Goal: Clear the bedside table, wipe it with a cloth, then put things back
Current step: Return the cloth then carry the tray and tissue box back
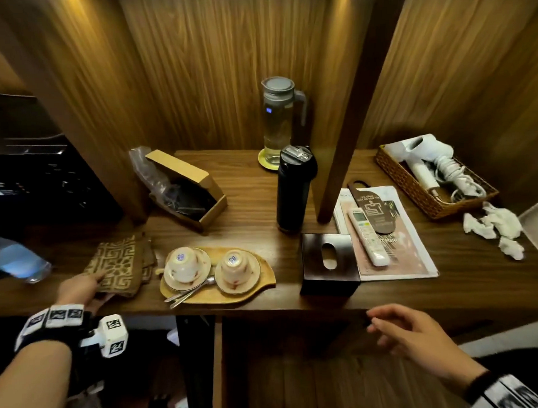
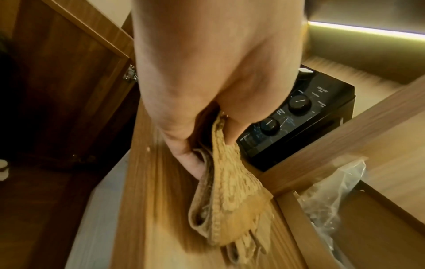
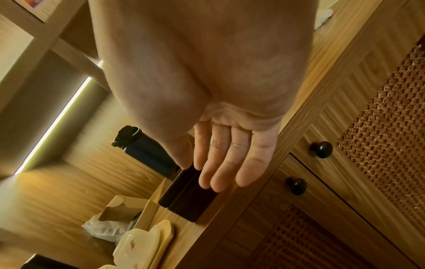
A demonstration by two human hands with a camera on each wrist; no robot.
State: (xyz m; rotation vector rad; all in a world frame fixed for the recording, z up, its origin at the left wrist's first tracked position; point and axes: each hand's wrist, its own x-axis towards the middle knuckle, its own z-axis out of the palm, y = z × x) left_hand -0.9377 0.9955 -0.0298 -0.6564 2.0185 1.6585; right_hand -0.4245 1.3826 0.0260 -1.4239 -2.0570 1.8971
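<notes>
A brown patterned cloth (image 1: 119, 264) lies folded at the front left of the wooden bedside table (image 1: 246, 210). My left hand (image 1: 81, 288) pinches its near edge; the left wrist view shows thumb and fingers closed round the cloth (image 2: 220, 182). My right hand (image 1: 403, 330) hovers open in front of the table's front edge, fingers relaxed, holding nothing. It is just short of the dark tissue box (image 1: 327, 264), seen under the fingers (image 3: 220, 163) in the right wrist view as the same box (image 3: 190, 198).
A wooden tray (image 1: 255, 292) holds two upturned cups on saucers with spoons. Behind stand a black flask (image 1: 293, 187), a glass jug (image 1: 277, 121) and an open cardboard box (image 1: 188, 188). Right: a remote (image 1: 368, 235) on a menu, a basket (image 1: 413, 186) with a hair dryer, crumpled tissues (image 1: 494, 229).
</notes>
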